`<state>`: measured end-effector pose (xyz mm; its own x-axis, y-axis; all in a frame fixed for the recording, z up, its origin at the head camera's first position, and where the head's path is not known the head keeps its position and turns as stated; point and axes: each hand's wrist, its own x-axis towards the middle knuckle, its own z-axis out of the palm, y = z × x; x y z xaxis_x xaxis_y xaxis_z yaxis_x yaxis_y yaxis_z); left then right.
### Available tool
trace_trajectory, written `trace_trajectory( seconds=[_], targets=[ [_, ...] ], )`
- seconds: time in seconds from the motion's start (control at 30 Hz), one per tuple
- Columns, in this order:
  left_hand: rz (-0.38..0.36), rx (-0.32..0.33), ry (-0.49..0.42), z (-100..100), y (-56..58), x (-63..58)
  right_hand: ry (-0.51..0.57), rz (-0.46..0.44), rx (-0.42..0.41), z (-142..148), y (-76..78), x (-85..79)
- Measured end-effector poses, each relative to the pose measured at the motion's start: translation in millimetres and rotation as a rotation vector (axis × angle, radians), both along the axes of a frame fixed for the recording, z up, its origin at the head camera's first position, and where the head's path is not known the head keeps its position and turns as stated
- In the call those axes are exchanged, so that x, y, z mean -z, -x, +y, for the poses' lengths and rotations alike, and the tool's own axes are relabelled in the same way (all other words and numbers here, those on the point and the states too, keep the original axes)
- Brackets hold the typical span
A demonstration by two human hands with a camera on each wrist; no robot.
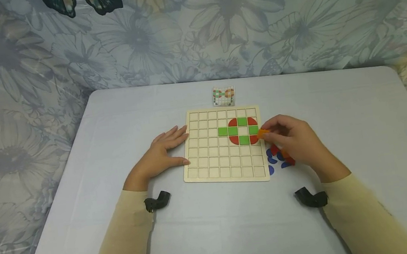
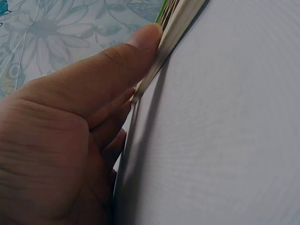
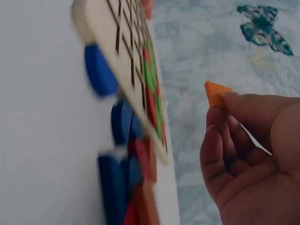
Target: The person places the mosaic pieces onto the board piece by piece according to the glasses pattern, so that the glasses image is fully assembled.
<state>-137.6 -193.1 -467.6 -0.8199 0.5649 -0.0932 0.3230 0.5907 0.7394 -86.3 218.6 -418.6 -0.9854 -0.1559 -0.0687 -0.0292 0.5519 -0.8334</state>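
A wooden grid board [image 1: 207, 160] lies on the table. Several green square tiles [image 1: 222, 132] and red rounded-corner tiles [image 1: 234, 140] fill some of its cells, with a bare cell in the middle of their ring. Along the board's left edge my left hand [image 1: 161, 155] rests with fingers extended; its thumb [image 2: 112, 61] touches the edge in the left wrist view. My right hand [image 1: 292, 135] pinches a small orange tile [image 3: 216, 93] between thumb and fingers, above the board's right edge. The tile's full outline is partly covered by the fingertips.
Loose blue curved pieces [image 1: 271, 170], red pieces [image 1: 274, 149] and orange ones [image 3: 146, 204] lie beside the board's right edge, partly beneath the right hand. Behind the board lies a small pattern card [image 1: 224, 96]. The white table [image 1: 217, 235] meets a floral backdrop [image 1: 184, 32].
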Motion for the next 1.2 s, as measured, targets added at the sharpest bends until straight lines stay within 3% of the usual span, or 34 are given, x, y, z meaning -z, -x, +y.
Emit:
trace_trajectory(
  seconds=[0.37, 0.77, 1.2],
  targets=[
    [0.012, 0.016, -0.004, -1, 1.3, 1.9, 0.002, 0.033, -0.165, -62, 32.8, 2.6],
    [0.013, 0.019, -0.002, -2, 3.7, 4.1, -0.106, -0.043, -0.226, -98, 67.5, 11.4],
    [0.002, 0.01, 0.012, -2, 3.5, 1.0, -0.198, 0.002, -0.26, -113, 77.4, 13.1]
  ],
)
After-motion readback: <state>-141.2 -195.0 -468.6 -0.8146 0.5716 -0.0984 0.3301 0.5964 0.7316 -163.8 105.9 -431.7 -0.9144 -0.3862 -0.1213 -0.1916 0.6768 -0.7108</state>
